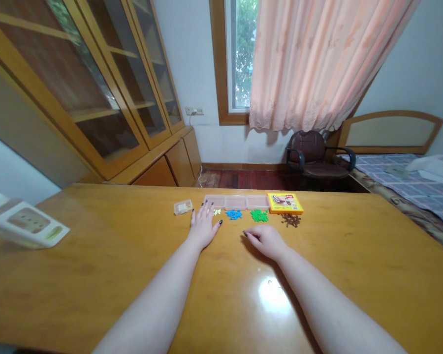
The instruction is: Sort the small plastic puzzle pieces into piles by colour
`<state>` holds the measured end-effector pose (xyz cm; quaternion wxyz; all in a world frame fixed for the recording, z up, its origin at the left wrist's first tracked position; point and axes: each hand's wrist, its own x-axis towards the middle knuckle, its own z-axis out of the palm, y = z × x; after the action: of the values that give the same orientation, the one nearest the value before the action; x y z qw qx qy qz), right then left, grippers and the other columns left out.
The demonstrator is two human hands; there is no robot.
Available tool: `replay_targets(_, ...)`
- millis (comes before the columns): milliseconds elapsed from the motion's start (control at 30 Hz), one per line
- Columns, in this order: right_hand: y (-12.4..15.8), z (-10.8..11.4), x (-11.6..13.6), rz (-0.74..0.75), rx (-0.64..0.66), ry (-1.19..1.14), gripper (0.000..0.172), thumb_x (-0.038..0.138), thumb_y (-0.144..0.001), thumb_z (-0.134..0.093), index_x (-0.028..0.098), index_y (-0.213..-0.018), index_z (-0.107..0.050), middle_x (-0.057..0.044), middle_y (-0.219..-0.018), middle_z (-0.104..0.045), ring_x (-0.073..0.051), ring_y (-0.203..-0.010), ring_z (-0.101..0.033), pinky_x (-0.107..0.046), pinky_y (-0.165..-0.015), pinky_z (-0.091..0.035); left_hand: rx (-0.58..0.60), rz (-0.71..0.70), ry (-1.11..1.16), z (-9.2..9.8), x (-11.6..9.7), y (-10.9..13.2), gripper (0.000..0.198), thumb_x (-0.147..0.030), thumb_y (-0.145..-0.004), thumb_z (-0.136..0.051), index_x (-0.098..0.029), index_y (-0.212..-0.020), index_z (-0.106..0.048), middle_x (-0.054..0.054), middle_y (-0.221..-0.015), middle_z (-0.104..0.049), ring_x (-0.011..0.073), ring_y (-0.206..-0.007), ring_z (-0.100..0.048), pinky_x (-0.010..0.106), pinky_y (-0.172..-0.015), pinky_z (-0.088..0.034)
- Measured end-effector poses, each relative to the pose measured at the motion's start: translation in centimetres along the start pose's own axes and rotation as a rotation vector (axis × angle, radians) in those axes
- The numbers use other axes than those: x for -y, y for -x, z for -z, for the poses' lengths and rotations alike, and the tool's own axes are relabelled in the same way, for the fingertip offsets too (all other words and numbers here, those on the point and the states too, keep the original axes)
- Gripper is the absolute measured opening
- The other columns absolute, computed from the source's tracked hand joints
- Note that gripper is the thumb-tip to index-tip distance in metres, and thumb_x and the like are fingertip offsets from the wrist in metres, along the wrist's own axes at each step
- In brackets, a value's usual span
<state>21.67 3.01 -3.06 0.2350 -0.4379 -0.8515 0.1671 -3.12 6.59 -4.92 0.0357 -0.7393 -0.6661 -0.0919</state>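
Observation:
My left hand (202, 228) is spread with its palm down, partly covering a small pile of pale yellow pieces (217, 212). Its fingertips reach the near edge of a clear plastic tray (235, 202) with three compartments. My right hand (268, 241) is held low over the table with its fingers curled in; whether anything is in them is hidden. Beyond it lie a pile of blue pieces (234, 214), a pile of green pieces (259, 215) and a pile of brown pieces (291, 220). All the pieces are tiny and their kind is unclear.
A small clear box (183, 207) stands left of my left hand. At the tray's right end lies a yellow printed box (285, 202). A white container (31, 223) stands at the left of the wooden table (221, 295). Behind the table is an office chair (313, 155).

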Motion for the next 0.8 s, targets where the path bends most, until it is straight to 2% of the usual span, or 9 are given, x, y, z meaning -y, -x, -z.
replay_targets(133,-0.1,0.1,0.0,-0.002,0.008,0.002,0.032,0.031,-0.092,-0.041,0.021,-0.087,-0.071,-0.005,-0.082,-0.072,-0.016,-0.074,-0.064,-0.024,-0.066,-0.041,-0.009,0.009,0.018,0.0,-0.5,-0.1,0.065,-0.048,-0.088,-0.038,-0.015,-0.144,-0.026,0.012,-0.152,-0.022,0.0276,-0.137,-0.024,0.051,-0.112,-0.018)
replay_targets(300,0.0,0.0,0.0,-0.009,0.016,0.009,0.034,0.032,-0.093,-0.040,0.021,-0.086,-0.071,-0.005,-0.081,-0.072,-0.016,-0.074,-0.063,-0.024,-0.065,-0.041,-0.025,-0.033,0.007,0.3,-0.9,-0.5,0.065,-0.050,-0.087,-0.040,-0.021,-0.143,-0.028,0.010,-0.152,-0.022,0.0273,-0.139,-0.018,0.052,-0.113,-0.010)
replay_targets(533,0.0,-0.1,-0.1,-0.016,0.010,0.007,0.034,0.033,-0.093,-0.040,0.022,-0.087,-0.072,-0.005,-0.081,-0.072,-0.015,-0.074,-0.063,-0.024,-0.066,-0.041,0.006,-0.040,-0.020,0.9,-0.9,-0.2,0.062,-0.050,-0.086,-0.041,-0.024,-0.142,-0.031,0.009,-0.149,-0.031,0.0278,-0.136,-0.024,0.056,-0.110,-0.014)
replay_targets(667,0.0,0.1,0.0,-0.027,0.007,0.006,0.033,0.032,-0.092,-0.041,0.021,-0.086,-0.072,-0.005,-0.080,-0.072,-0.015,-0.071,-0.063,-0.024,-0.065,-0.041,0.006,-0.041,-0.032,1.5,-1.1,0.3,0.060,-0.047,-0.084,-0.044,-0.023,-0.139,-0.037,0.009,-0.146,-0.035,0.0289,-0.135,-0.027,0.055,-0.111,-0.014)
replay_targets(800,0.0,0.2,0.0,-0.028,0.003,0.005,0.032,0.031,-0.092,-0.041,0.021,-0.086,-0.071,-0.004,-0.080,-0.072,-0.015,-0.072,-0.063,-0.024,-0.065,-0.041,-0.003,-0.021,-0.002,2.6,-1.4,1.0,0.048,-0.042,-0.084,-0.047,-0.027,-0.130,-0.049,0.007,-0.138,-0.046,0.0313,-0.133,-0.029,0.061,-0.109,-0.008)
